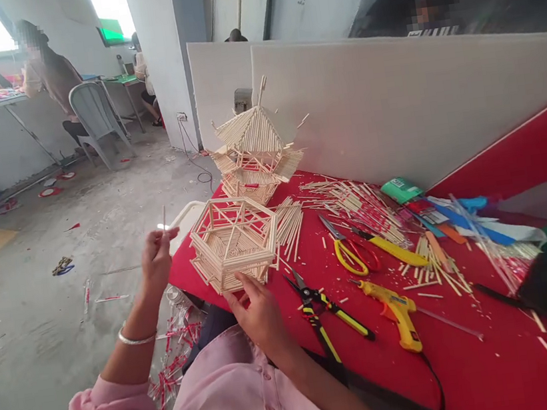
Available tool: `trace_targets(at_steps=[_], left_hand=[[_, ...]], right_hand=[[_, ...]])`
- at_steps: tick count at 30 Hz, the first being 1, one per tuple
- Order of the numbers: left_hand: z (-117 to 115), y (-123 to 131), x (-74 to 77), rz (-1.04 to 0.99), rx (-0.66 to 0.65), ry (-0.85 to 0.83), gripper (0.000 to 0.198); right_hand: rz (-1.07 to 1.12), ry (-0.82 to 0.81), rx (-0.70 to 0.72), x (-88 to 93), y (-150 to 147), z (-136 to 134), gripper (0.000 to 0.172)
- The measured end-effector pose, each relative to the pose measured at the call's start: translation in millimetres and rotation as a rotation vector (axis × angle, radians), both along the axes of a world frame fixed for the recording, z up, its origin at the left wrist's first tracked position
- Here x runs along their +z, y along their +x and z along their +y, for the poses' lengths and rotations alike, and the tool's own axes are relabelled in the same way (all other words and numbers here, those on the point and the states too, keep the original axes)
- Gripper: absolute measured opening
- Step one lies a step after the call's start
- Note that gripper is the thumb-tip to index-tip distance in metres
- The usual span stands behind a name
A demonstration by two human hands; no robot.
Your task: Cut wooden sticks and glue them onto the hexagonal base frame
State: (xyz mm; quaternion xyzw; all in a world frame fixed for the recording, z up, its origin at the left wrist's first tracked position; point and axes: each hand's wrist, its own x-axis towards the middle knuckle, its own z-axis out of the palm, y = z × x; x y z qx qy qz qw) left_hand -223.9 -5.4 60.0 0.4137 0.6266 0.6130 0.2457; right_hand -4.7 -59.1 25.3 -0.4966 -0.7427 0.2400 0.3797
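Note:
My left hand (157, 257) is raised left of the table edge, its fingers pinching a short thin wooden stick (164, 217) upright. With thumb and fingers, my right hand (255, 308) grips the near lower side of a six-sided frame (248, 262) built of wooden sticks. This frame has an open top with crossing sticks and a floor of closely laid sticks. Behind it stands a pagoda-like stick model (252, 137) with a pointed roof. Right of my right hand lie black-and-yellow pliers (310, 297) with spread handles.
On the red-covered table (475, 360) lie a yellow glue gun (393, 310), yellow-and-red scissors (347, 249), a yellow-handled cutter (394, 246) and loose sticks (291, 226). A white board (391, 102) rises behind. A person (49, 76) sits far left; wrappers (168, 367) litter the floor.

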Motion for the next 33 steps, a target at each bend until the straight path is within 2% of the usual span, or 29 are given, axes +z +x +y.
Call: trace_targets(at_steps=[3, 6, 15, 18, 22, 25, 28, 31, 33], left_hand=[[18.0, 8.0, -14.4, -0.228, -0.075, -0.050, 0.030], [14.6, 14.5, -20.8, -0.299, -0.120, -0.015, 0.034], [-35.3, 25.2, -14.7, -0.224, -0.177, -0.015, 0.041], [-52.8, 40.2, -18.8, -0.227, -0.201, -0.022, 0.037], [-71.8, 51.0, -21.5, -0.164, -0.305, -0.042, 0.027], [-76.2, 41.2, -5.5, 0.022, -0.288, 0.010, 0.021], [-70.4, 28.4, 28.6, 0.298, -0.201, 0.102, 0.014], [-57.3, 30.0, 63.4, 0.516, -0.357, 0.131, 0.014], [-46.6, 39.1, 78.3, 0.633, -0.486, 0.139, 0.017]], right_hand=[[0.004, 0.017, 0.005, -9.3, -14.6, 8.4, 0.028], [-0.005, 0.035, 0.023, -11.9, -15.6, 11.8, 0.018], [-0.099, 0.048, -0.009, -3.8, 19.5, 8.5, 0.019], [-0.124, 0.070, -0.062, -8.0, 30.3, 11.9, 0.025], [-0.153, 0.093, -0.151, -11.2, 49.8, 20.1, 0.032], [-0.158, 0.103, -0.185, -7.5, 66.3, 24.4, 0.033], [-0.131, 0.130, -0.219, 1.7, 79.3, 23.7, 0.034], [-0.065, 0.169, -0.261, 15.8, 86.1, 19.1, 0.033], [-0.028, 0.180, -0.268, 26.5, 88.5, 15.5, 0.031]])
